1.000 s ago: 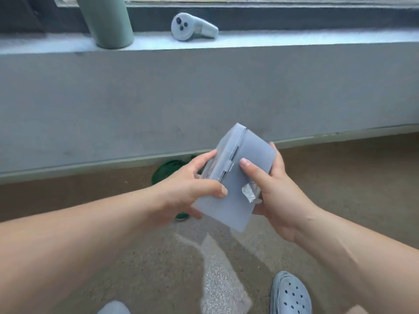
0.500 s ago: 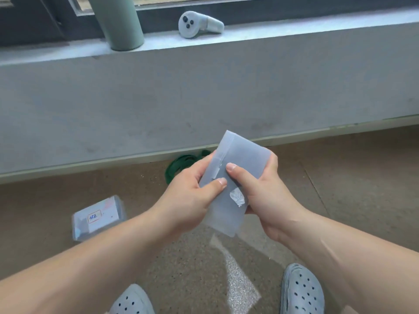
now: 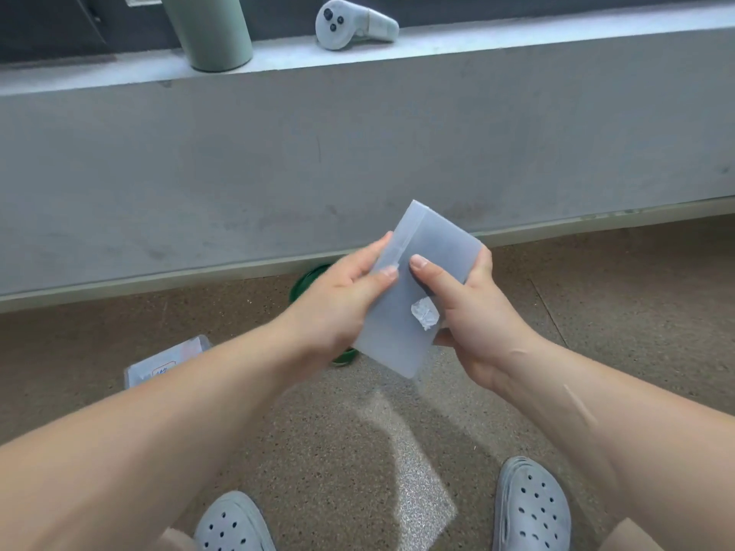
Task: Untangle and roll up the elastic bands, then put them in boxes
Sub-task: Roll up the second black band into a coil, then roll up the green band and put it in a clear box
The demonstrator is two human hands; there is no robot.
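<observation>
Holding, head view: frosted translucent plastic box, mid-air, gripped by left hand and right hand, thumbs at lid seam. Beyond, on speckled floor: green elastic bands. Advice: brace underneath, work seam evenly, avoid twisting.

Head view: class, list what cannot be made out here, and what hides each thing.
1. Inside of the frosted box: head view, its cloudy walls hide any contents.
2. Green elastic band on the floor: head view, mostly behind the left hand and the box.
3. Label on the second box: head view, blurred, partly behind the left forearm.
</observation>
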